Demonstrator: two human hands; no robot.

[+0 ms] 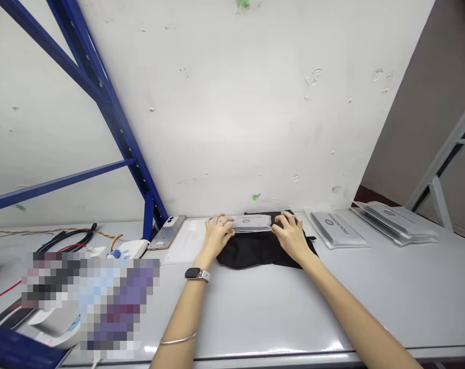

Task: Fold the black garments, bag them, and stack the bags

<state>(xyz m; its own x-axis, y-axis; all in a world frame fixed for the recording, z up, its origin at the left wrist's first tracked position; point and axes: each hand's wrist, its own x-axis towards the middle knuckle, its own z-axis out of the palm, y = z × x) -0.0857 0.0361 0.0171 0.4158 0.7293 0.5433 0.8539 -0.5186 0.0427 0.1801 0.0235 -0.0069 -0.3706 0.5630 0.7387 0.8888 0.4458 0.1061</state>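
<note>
A black cloth item (251, 252) lies on the table near the wall, with a white printed packet (251, 222) on top of it. My left hand (218, 237) has its fingers curled at the left end of the packet. At the other end, my right hand (289, 236) bends its fingers and thumb against the packet's edge, over the black cloth. The fingertips are partly hidden. A flat translucent white bag (188, 241) lies just left of my left hand.
A phone (166, 233) lies beside a blue metal post (120, 133). Cables (68, 238) and a white power strip (134, 249) are at left, near a blurred patch. White packets (338, 229) and another stack of packets (399, 223) lie at right. A white wall (236, 128) bounds the back.
</note>
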